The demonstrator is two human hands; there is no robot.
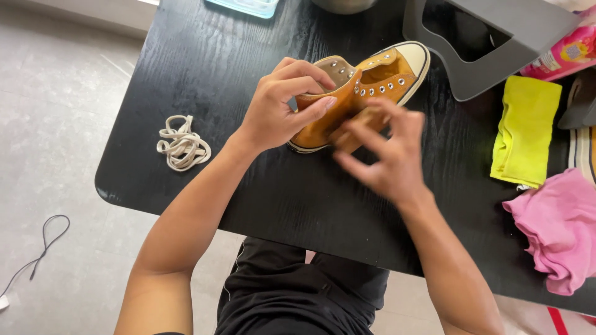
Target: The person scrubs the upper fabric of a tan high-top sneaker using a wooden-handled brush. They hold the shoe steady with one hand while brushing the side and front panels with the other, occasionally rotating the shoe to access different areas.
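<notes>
— Where is the shoe?

— We see it in the middle of the black surface, lying on its side with the white toe pointing far and right, and no lace in its eyelets.

— And the hands?

— Our left hand grips the heel end, fingers curled over the collar. Our right hand is blurred at the near side of the shoe; we cannot tell whether it grasps anything.

— What else?

— A loose white lace lies to the left; a yellow cloth and a pink cloth lie at the right.
</notes>
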